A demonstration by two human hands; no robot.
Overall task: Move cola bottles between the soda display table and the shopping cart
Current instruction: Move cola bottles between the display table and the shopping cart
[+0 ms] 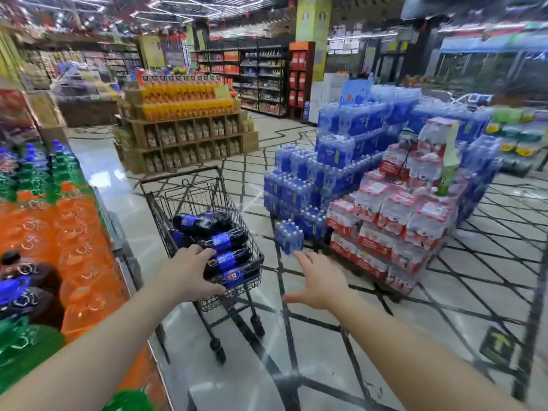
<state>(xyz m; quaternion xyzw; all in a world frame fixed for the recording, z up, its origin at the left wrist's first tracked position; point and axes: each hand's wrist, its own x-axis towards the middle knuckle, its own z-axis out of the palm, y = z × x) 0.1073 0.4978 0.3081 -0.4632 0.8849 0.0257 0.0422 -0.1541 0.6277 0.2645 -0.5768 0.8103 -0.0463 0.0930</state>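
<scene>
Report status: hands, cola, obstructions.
Left hand on nearest dark blue-labelled cola bottle in black wire shopping cart. Right hand open, empty, beside cart. Nothing in the way.

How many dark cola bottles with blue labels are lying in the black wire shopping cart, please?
4 show clearly: far, second, third, nearest under the left hand. Others may be hidden beneath.

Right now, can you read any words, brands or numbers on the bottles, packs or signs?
None can be read for certain.
Cola bottles in the shopping cart: blue labels, print blurred.
Water packs: label print too small.
Juice display: tags blurred.
Floor sticker: an arrow shape, no legible words.
</scene>
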